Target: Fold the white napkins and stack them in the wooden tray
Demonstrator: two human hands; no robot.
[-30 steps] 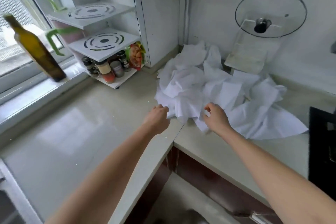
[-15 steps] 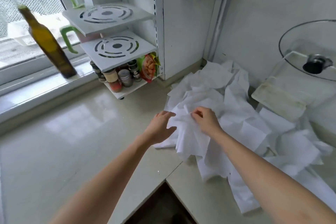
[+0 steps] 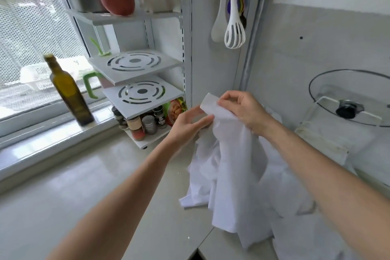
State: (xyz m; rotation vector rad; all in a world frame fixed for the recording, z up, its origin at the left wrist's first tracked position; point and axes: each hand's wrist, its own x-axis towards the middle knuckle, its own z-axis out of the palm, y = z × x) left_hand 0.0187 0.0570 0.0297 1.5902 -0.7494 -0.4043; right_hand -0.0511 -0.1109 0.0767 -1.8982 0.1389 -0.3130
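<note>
The right hand (image 3: 245, 110) pinches the top edge of a thin white cloth napkin (image 3: 234, 177) between thumb and curled fingers (image 3: 229, 96), holding it up off the glossy pale stone surface (image 3: 63, 196). The left hand (image 3: 187, 126) meets the same napkin just below and to the left of those fingers, its thumb and straight fingers closing on the cloth at the upper fold. From both sets of fingers the napkin hangs down in loose creases, its lower corner reaching the surface edge. Behind and below the fingers lies the crumpled heap of white napkins (image 3: 295, 207), spread toward the right. Well to the left of the fingers a dark green glass bottle (image 3: 68, 91) stands on the window sill, and a white tiered metal rack (image 3: 137, 82) with spice jars stands nearer.
</note>
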